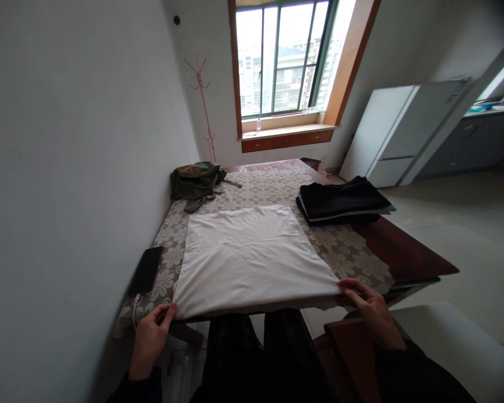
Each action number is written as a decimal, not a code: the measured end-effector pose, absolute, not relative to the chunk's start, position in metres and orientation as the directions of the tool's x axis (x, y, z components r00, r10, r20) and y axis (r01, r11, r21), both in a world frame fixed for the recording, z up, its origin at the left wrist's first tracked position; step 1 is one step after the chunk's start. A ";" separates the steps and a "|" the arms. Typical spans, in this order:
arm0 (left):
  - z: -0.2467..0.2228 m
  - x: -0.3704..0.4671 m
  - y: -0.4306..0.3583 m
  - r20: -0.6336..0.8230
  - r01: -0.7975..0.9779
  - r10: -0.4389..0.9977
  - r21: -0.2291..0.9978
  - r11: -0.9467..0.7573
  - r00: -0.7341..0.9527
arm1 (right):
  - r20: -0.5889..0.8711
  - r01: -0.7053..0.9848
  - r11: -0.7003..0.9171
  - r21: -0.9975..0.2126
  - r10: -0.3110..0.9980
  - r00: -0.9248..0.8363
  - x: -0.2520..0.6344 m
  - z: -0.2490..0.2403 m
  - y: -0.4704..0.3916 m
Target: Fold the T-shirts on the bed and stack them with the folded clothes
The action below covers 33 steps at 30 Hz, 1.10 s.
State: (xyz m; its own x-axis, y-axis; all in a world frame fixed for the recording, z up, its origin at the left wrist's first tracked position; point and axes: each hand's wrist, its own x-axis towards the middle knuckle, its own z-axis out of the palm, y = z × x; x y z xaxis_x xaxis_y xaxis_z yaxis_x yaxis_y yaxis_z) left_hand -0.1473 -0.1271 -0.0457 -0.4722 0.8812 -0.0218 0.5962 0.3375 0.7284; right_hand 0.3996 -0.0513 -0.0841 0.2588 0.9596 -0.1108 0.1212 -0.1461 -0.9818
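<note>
A white cloth (252, 257), perhaps a folded garment, lies spread over the near part of the table, with light wrinkles across it. Its near left corner is pinched between the thumb and fingers of my left hand (153, 333). My right hand (369, 308) pinches the near right corner in the same way. The near edge runs between both hands along the table's front edge. Just beyond my left hand lies a dark phone (145, 271) with a white cable (136, 307) plugged in.
A stack of dark folded clothes (342, 201) rests at the table's right. An olive backpack (197, 182) sits at the back left, against the wall. A floral tablecloth (264, 187) covers much of the table. To the right are a stool or seat (457, 330) and a white refrigerator (399, 131).
</note>
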 end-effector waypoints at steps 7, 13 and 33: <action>-0.022 -0.159 -0.091 -0.176 0.629 0.921 0.685 0.368 -0.347 | -0.092 0.187 -0.137 -0.973 0.969 0.229 0.397 -0.077 -0.052; -0.020 -0.165 -0.071 -0.137 0.703 0.933 0.623 0.342 -0.333 | -0.083 0.205 -0.125 -0.971 0.976 0.203 0.400 -0.079 -0.057; -0.007 -0.180 0.020 -0.195 0.655 0.967 0.711 0.256 -0.166 | -0.074 0.185 -0.108 -0.977 0.980 0.184 0.399 -0.078 -0.055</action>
State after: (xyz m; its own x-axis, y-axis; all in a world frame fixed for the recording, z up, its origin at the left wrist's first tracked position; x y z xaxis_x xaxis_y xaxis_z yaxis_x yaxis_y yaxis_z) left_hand -0.1797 0.0200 -0.0071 -0.1664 0.9666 -0.1952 0.6552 0.2563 0.7107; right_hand 0.3992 -0.0547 -0.0776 0.1836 0.9802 -0.0740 0.1851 -0.1084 -0.9767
